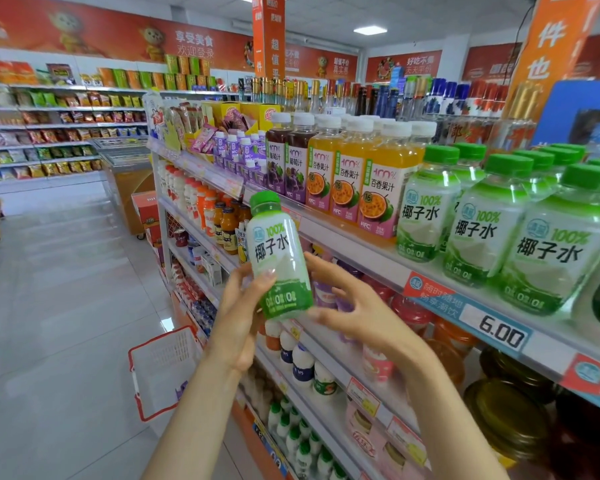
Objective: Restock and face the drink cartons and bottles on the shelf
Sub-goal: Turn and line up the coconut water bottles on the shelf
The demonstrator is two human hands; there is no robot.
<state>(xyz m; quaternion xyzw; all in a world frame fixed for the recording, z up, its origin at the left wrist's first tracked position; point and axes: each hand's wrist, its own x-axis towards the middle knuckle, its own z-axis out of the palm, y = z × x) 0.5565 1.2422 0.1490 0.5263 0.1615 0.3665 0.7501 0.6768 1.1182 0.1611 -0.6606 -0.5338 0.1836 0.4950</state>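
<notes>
In the head view, the left hand [238, 317] grips a coconut water bottle [279, 258] round its lower half, thumb across the front of the label and fingers behind. The bottle stands nearly upright with its green cap above the grip and the printed face turned toward the person, probably so the label can be checked before it goes in facing out. The right hand [347, 306] lies on the other side of the grip, its fingers spread and fairly straight. The fingertips only touch the bottle's side and base, which looks like steadying or turning, not carrying.

Up and to the right of the grip, past the shelf [361, 251] edge, stands the row of matching bottles [478, 233], its likely home, beside passion-fruit juice bottles [347, 174]. Below and left of the grip, a basket [163, 368] sits on the floor.
</notes>
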